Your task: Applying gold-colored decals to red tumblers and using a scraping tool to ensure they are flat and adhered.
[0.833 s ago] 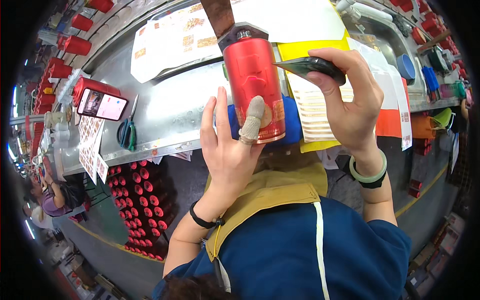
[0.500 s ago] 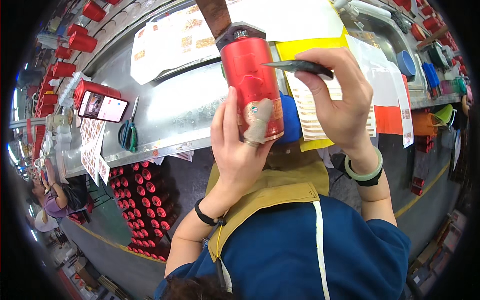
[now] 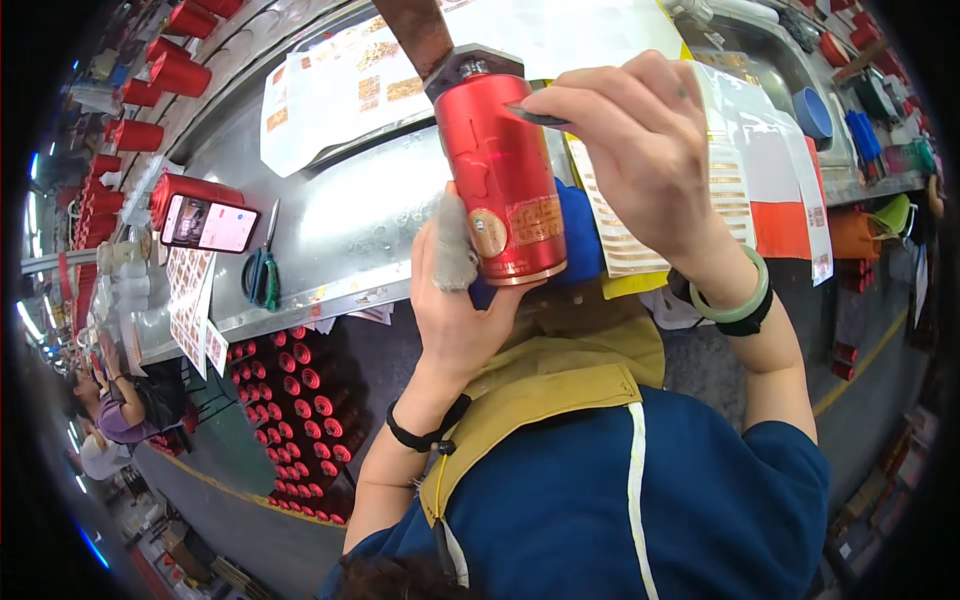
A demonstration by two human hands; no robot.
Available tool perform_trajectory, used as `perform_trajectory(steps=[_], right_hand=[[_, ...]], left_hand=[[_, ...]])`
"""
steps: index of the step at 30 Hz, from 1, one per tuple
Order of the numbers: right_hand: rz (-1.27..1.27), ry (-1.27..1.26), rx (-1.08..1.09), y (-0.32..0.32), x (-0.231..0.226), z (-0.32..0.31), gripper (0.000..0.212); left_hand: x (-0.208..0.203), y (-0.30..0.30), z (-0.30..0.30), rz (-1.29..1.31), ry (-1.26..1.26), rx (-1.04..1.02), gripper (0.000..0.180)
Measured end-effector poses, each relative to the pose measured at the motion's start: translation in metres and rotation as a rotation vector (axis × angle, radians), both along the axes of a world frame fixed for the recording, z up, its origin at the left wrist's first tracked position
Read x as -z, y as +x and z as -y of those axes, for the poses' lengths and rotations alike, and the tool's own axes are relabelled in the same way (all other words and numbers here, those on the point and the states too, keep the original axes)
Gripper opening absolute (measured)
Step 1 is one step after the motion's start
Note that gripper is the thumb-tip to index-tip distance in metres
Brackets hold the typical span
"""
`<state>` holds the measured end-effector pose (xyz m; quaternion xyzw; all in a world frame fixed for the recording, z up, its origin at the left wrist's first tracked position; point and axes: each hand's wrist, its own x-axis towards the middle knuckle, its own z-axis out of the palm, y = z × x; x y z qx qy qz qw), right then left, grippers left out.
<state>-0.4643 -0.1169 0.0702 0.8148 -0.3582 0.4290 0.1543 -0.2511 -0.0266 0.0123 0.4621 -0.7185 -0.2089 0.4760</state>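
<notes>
A red bottle [image 3: 500, 170] with gold labels low on its side lies with its metallic neck against a dark angled bracket [image 3: 470, 60]. My left hand [image 3: 455, 315] is closed round its lower left side and base. One of that hand's digits wears a grey cover [image 3: 455, 245], pressed along the bottle's left side. My right hand [image 3: 640, 150] pinches a dark pointed tool [image 3: 540, 117], its tip at the bottle's upper right side. Most of the tool is hidden by the fingers; whether it is tweezers or a blade I cannot tell.
On the metal bench [image 3: 330, 215] lie scissors [image 3: 262, 268], a phone [image 3: 210, 222] leaning on a red container, and sticker sheets [image 3: 340, 85]. Blue material [image 3: 580, 235] sits behind the bottle. Several red bottles [image 3: 300, 400] stand below. A person [image 3: 120, 405] is at far left.
The bottle has rolled leftward, and my grey-covered digit has gone from its front to its left side. My right hand has turned over and moved up, with the tool's tip near the bottle's shoulder.
</notes>
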Motion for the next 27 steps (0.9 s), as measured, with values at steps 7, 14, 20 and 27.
perform_trajectory(steps=[7, 14, 20, 27], right_hand=[[0.177, 0.175, -0.007, -0.008, -0.013, -0.018, 0.020], [0.343, 0.279, 0.054, -0.012, -0.017, -0.027, 0.023], [0.352, 0.349, 0.080, -0.004, -0.018, -0.034, 0.022], [0.385, 0.384, 0.065, -0.008, -0.009, -0.042, 0.022]], left_hand=[[-0.005, 0.009, 0.002, 0.298, -0.076, 0.033, 0.080], [-0.013, -0.006, -0.004, 0.385, -0.099, -0.040, 0.082], [-0.011, -0.016, -0.003, 0.676, -0.237, -0.119, 0.073], [0.005, -0.008, -0.006, 0.386, -0.288, -0.140, 0.059]])
